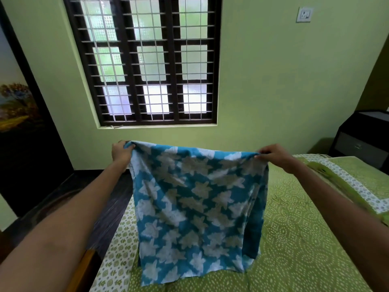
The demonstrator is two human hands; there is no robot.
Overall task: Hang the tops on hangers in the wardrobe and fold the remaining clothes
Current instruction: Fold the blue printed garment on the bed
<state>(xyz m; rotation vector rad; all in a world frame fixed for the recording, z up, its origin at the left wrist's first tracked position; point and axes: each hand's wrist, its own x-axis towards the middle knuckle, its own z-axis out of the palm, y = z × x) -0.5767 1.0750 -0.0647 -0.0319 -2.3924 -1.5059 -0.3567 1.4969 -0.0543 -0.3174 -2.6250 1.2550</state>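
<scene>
Blue garment with a pale leaf print, held up by its top edge over a bed.

Nearest, its lower hem touches the green patterned bedspread, and the cloth hangs from there up to the two hands. The left hand grips the top left corner, fingers curled round bunched fabric; the right hand pinches the top right corner, so the edge stretches between them. Further right lies a pillow, with a dark cabinet behind it. A barred window sits in the green wall beyond.
</scene>
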